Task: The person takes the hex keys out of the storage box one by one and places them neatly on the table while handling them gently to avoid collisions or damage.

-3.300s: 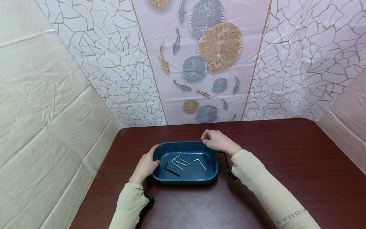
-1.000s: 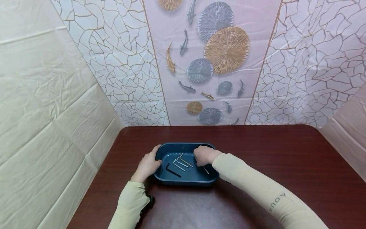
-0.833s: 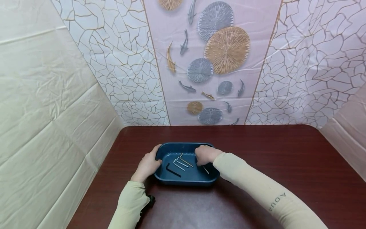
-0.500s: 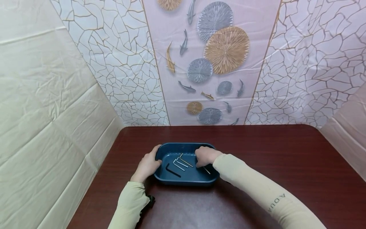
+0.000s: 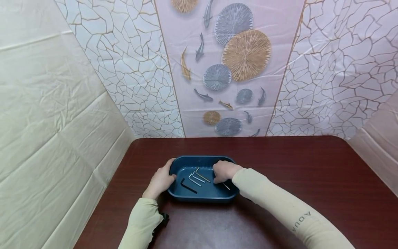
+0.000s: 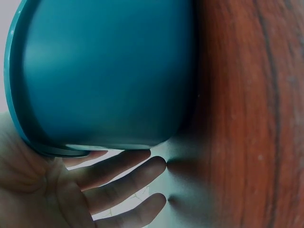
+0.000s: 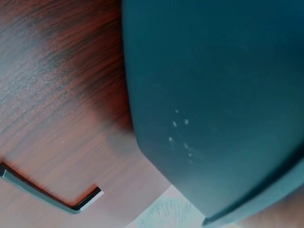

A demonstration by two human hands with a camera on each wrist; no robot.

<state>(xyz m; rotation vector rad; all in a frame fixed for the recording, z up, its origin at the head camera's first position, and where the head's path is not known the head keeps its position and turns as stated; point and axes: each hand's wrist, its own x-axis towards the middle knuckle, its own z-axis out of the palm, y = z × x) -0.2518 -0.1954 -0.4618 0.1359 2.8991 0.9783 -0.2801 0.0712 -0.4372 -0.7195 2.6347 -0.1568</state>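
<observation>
Person in pale cream: L sleeve (image 5: 140,221) bunched nr. the cuff by the L hand (image 5: 159,180), w/ a sm. blk. unit (image 5: 164,218) at the wrist. R sleeve (image 5: 273,197), smoother nr. the R hand (image 5: 224,171), has dk. caps (image 5: 301,219), apparently "AQUA," & creases farther up.

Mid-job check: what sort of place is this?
Probably a makeshift, screened-off work booth: a wood-grain table, a patterned cloth hung behind it, and creased pale sheets at both sides.
</observation>
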